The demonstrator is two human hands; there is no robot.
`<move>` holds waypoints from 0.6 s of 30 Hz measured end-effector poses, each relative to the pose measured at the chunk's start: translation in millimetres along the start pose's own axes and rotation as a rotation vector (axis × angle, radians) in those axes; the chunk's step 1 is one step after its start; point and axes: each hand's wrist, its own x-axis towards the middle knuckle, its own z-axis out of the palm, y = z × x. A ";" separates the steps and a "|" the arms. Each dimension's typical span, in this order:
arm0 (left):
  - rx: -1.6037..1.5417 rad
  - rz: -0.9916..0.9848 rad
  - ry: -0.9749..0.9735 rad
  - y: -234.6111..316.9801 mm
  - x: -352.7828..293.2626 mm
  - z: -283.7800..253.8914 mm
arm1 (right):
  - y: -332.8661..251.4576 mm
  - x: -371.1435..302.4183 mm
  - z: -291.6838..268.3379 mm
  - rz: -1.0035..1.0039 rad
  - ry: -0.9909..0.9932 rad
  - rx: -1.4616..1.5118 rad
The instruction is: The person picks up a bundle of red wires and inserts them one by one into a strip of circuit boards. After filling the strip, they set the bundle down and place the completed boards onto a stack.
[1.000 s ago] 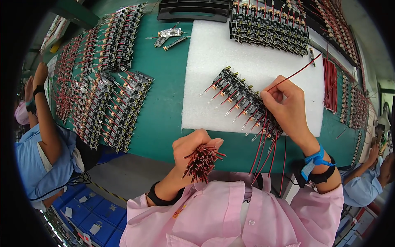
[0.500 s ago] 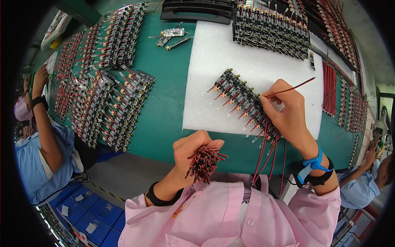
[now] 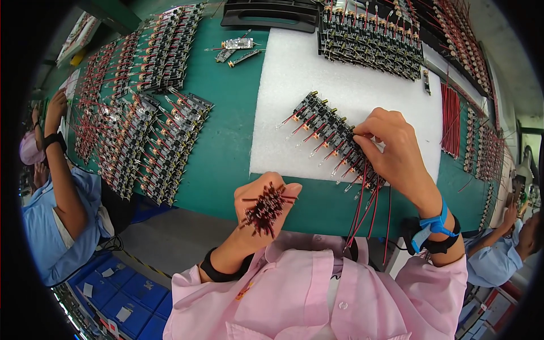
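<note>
My left hand (image 3: 249,207) is closed around a thick bundle of red and black wires (image 3: 265,211), their cut ends fanning upward, in front of the table edge. A slanting row of small black circuit boards (image 3: 323,126) lies on the white foam sheet (image 3: 294,62), with clear bulbs on short red leads along its near side. My right hand (image 3: 394,150) is closed, thumb and finger pinched at the row's upper edge; what is between the fingertips is too small to make out. Several long red and black wires (image 3: 371,212) hang from the row's right end past the table edge.
Stacked board rows (image 3: 371,45) stand at the foam's back edge. More board rows (image 3: 170,141) cover the left of the green table (image 3: 226,113). Loose boards (image 3: 238,44) lie near a black tray (image 3: 269,16). Red wires (image 3: 450,122) lie right. Co-workers sit on both sides.
The wire that stuck out rightward from my right fingertips no longer shows; that hand has shifted slightly left along the boards. My left hand with the bundle has moved slightly left and up.
</note>
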 end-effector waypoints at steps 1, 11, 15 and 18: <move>-0.040 -0.005 0.022 -1.7 -0.8 1.1 | -0.4 -0.2 -0.2 -0.004 0.000 0.000; -0.788 -0.325 0.006 17.6 30.7 -9.3 | -17.8 -4.6 -4.2 -0.088 -0.084 -0.283; -0.980 -0.440 -0.022 21.1 40.7 -5.0 | -14.9 -3.9 -9.3 -0.141 -0.121 -0.320; -1.149 -0.452 -0.066 11.9 48.9 1.7 | -16.8 4.8 -20.4 -0.098 -0.080 -0.171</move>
